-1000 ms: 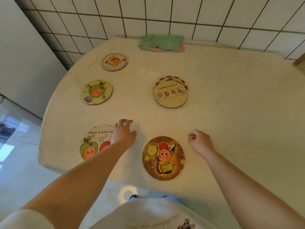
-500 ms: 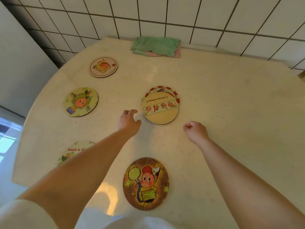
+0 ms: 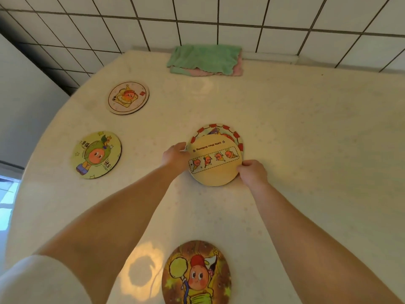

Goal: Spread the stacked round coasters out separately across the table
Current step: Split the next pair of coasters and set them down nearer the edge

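- The left hand (image 3: 175,157) is loosely curled, its fingertips against the left rim of the tan coaster (image 3: 215,161); how firmly it grips cannot be told.
- The right hand (image 3: 253,172) is curled too, thumb and fingers pinching the same coaster's right rim.
- The tan coaster sits between the two hands, near the middle of the desk (image 3: 306,139), atop the red-rimmed coaster (image 3: 219,129), which peeks out along its far edge.
- Its strip of four small cartoon figures runs left to right, tilted up toward the right; the line of text above follows the same slant.
- Other coasters lie flat and well apart: the green character coaster (image 3: 96,155) on the left, the pink toast coaster (image 3: 128,98) beyond it, and the brown balloon coaster (image 3: 196,274) at the near edge, between the forearms.
- A folded green cloth (image 3: 205,58) lies over a pink one against the tiled wall (image 3: 285,14).
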